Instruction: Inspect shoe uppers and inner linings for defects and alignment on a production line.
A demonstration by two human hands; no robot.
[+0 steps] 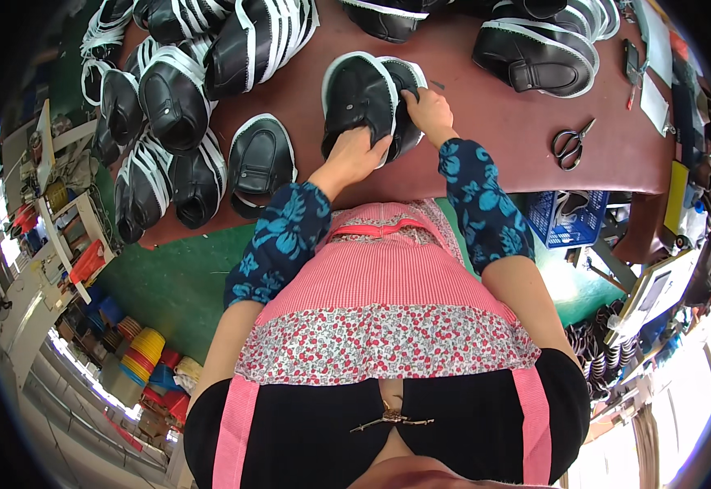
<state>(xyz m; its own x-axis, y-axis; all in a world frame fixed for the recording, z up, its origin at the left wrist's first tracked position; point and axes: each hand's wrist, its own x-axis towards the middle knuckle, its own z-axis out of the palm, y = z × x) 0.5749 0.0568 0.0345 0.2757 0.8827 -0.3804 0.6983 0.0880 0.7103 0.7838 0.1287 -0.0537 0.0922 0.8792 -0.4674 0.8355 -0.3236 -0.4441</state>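
Note:
Two black shoe uppers with white stitched edges lie together in front of me, the left one (346, 96) partly covering the right one (407, 118). My left hand (355, 156) grips the near end of the left upper, its fingertips hidden inside the opening. My right hand (430, 112) is closed on the outer edge of the right upper, thumb and fingers pinching near its white rim. A single black upper (263, 155) rests on the table to the left of my left hand.
The reddish-brown table (486, 147) carries stacked uppers at left (174, 94) and at far right (535, 65). Black-handled scissors (570, 147) lie on the right, near a cutter (632, 63) and white paper (655, 102). A blue basket (569, 232) stands below the table's right edge.

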